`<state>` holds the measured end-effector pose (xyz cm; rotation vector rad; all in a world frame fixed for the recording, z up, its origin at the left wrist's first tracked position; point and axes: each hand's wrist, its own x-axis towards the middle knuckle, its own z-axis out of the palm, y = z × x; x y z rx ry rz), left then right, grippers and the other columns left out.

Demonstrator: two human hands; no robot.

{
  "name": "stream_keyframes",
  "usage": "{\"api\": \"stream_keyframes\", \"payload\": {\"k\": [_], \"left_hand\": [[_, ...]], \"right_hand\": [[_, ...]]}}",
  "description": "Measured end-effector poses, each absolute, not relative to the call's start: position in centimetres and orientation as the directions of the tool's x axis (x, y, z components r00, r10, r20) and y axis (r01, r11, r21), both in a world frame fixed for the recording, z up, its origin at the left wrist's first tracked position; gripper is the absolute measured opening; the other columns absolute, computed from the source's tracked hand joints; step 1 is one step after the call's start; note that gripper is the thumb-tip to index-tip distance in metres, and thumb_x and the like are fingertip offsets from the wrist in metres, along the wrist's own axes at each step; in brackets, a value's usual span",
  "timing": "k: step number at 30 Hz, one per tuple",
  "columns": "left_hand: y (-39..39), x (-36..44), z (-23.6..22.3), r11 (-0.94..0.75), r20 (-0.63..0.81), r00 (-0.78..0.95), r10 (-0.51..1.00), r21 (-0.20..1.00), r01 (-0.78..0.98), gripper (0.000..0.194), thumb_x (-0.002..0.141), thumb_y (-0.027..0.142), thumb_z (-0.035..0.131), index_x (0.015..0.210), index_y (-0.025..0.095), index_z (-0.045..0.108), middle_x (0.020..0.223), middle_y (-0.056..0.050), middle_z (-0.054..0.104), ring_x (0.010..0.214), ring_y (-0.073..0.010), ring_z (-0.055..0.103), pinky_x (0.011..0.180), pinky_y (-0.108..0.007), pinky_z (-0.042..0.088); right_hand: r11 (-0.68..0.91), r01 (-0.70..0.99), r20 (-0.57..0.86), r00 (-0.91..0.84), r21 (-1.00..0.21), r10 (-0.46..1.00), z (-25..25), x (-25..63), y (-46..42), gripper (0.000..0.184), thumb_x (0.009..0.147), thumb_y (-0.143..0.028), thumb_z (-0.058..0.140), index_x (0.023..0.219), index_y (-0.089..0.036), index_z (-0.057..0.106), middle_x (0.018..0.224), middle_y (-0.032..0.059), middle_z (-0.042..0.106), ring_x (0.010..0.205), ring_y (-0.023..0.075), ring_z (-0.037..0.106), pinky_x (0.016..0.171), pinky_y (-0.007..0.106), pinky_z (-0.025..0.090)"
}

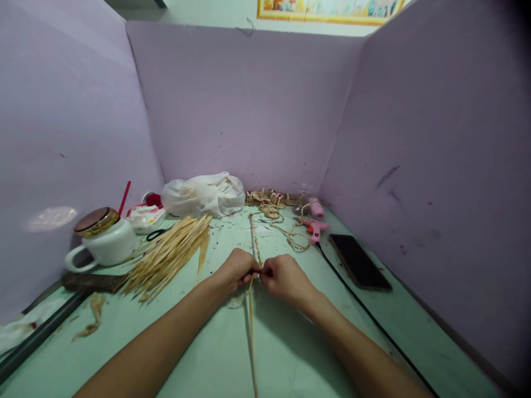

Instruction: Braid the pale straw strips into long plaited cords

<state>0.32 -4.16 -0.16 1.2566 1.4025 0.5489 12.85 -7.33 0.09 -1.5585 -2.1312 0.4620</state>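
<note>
My left forearm (166, 333), at the lower left of the frame, and my right forearm (352, 331), at the lower right, are bare as far as they show, slim and smooth-outlined, narrowing toward bare wrists. Near the middle, my left hand (239, 266) and right hand (286, 277) are bare too, with rounded knuckles.

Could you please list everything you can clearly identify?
Table: 1, green, below
Panels: 3, lilac, around
Picture: 1, gold frame, top
Bag: 1, white, back
Woven pieces: several, tan, back
Packet: 1, white, back left
Mug: 1, white, left
Lid: 1, brown, left
Straw strips: many, yellow, left
Bar: 1, dark, lower left
Glue gun: 1, pink, right
Cable: 1, black, right
Phone: 1, black, right
Braid: 1, tan, centre
Left hand: 1, on braid
Right hand: 1, on braid
</note>
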Motion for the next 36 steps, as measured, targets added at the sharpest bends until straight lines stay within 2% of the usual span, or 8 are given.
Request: {"api": "stream_keyframes", "payload": {"k": [3,6,10,13,15,19,30,36], "left_hand": [[-3.8,0.0,-0.4,0.259,-0.363,0.217,0.906,0.882,0.393,0.011,0.051,0.014,0.049,0.04,0.013,0.046,0.031,0.003,0.037,0.026,-0.0044,0.025,0.031,-0.02,0.013],[-3.5,-0.2,-0.5,0.182,-0.281,0.27,0.921,0.922,0.341,0.007,0.049,0.012,0.049,0.042,0.013,0.047,0.03,0.004,0.035,0.026,-0.0037,0.024,0.031,-0.02,0.013],[-3.4,-0.2,-0.5,0.164,-0.256,0.341,0.904,0.947,0.276,0.007,0.051,0.014,0.051,0.045,0.012,0.049,0.034,0.003,0.04,0.027,-0.0034,0.026,0.031,-0.019,0.014],[-3.4,-0.2,-0.6,0.184,-0.273,0.348,0.897,0.946,0.267,0.004,0.051,0.013,0.049,0.047,0.012,0.05,0.035,0.003,0.04,0.027,-0.0033,0.025,0.031,-0.019,0.013],[-3.4,-0.2,-0.7,0.182,-0.269,0.346,0.899,0.947,0.264,0.003,0.051,0.012,0.048,0.048,0.012,0.05,0.035,0.004,0.04,0.027,-0.0034,0.025,0.031,-0.019,0.013],[-3.4,-0.2,-0.7,0.169,-0.274,0.346,0.897,0.938,0.303,0.006,0.052,0.012,0.048,0.047,0.012,0.049,0.035,0.003,0.04,0.028,-0.0033,0.026,0.032,-0.018,0.015],[-3.6,-1.3,0.7,0.235,-0.454,0.332,0.827,0.816,0.528,0.015,0.059,0.024,0.053,0.054,0.01,0.058,0.034,0.001,0.042,0.028,-0.0054,0.031,0.034,-0.019,0.017],[-4.4,-2.7,-0.3,0.278,-0.423,0.33,0.844,0.871,0.406,0.029,0.058,0.036,0.058,0.068,0.009,0.061,0.04,0.001,0.048,0.031,-0.0048,0.034,0.034,-0.018,0.017]], "right_hand": [[0.394,0.81,0.192,-0.344,-0.434,0.919,0.3,12.8,-7.8,0.017,0.064,-0.019,0.051,0.06,-0.016,0.067,0.057,0.0072,0.063,0.048,0.0112,0.044,0.047,0.024,0.022],[0.391,0.745,0.168,-0.36,-0.541,0.918,0.5,13.5,-7.3,0.016,0.066,-0.027,0.054,0.061,-0.017,0.066,0.053,0.0033,0.06,0.047,0.01,0.043,0.047,0.023,0.023],[0.164,0.595,0.165,-0.053,-0.787,0.985,0.3,14.5,-5.7,0.026,0.073,-0.034,0.048,0.063,-0.014,0.062,0.057,0.0028,0.059,0.05,0.0096,0.046,0.046,0.021,0.028],[-0.086,0.415,-0.115,-0.046,-0.906,0.992,-0.3,14.3,-5.1,0.017,0.071,-0.025,0.048,0.062,-0.013,0.057,0.052,0.0012,0.056,0.045,0.0081,0.045,0.044,0.019,0.029],[-0.197,0.34,-0.252,-0.125,-0.919,0.96,-0.8,13.8,-5.2,0.013,0.068,-0.021,0.049,0.059,-0.014,0.054,0.045,-0.0023,0.049,0.038,0.006,0.037,0.04,0.019,0.025],[-0.162,0.327,-0.202,-0.092,-0.931,0.975,-1.2,13.2,-5.5,0.009,0.06,-0.015,0.056,0.053,-0.012,0.052,0.038,-0.0068,0.038,0.036,0.0028,0.025,0.038,0.018,0.016],[-0.223,0.183,-0.226,0.004,-0.958,0.974,-1.6,12.9,-5.8,0.004,0.057,-0.015,0.058,0.056,-0.011,0.059,0.04,-0.0048,0.048,0.033,0.0021,0.027,0.035,0.02,0.015],[-0.312,-0.056,-0.307,-0.083,-0.948,0.948,-1.8,13.4,-5.7,0.011,0.058,-0.02,0.06,0.065,-0.012,0.057,0.043,-0.0062,0.047,0.028,0.001,0.021,0.032,0.02,0.007]]}}
